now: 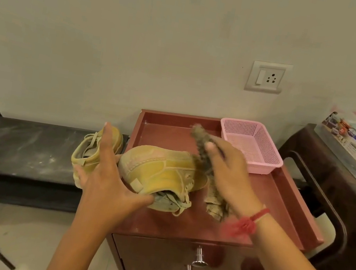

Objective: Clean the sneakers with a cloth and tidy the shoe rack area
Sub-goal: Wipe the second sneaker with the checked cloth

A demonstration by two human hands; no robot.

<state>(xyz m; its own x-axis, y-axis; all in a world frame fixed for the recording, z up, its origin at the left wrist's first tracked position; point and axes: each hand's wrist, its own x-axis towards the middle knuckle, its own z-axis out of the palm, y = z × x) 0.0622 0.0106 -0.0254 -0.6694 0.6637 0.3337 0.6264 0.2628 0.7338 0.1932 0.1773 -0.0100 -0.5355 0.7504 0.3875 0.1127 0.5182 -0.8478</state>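
Note:
A dusty yellow sneaker (pixel 161 172) lies on its side on the red-brown cabinet top (pixel 284 199). My left hand (pixel 105 184) holds it at the heel, thumb at the shoe's opening, fingers stretched up between the two shoes. A second yellow sneaker (pixel 89 150) stands on the black shoe rack (pixel 17 143), partly behind that hand. My right hand (pixel 227 173) grips a grey-brown cloth (pixel 203 148), blurred with motion, against the first sneaker's toe end; the cloth's tail hangs below the wrist.
A pink mesh basket (pixel 262 158) sits at the cabinet's back right corner. Two chrome drawer knobs (pixel 198 258) face me. A dark stool with a plastic multi-box (pixel 353 150) stands to the right. A wall socket (pixel 268 77) is above. A dark object (pixel 1 257) lies on the floor.

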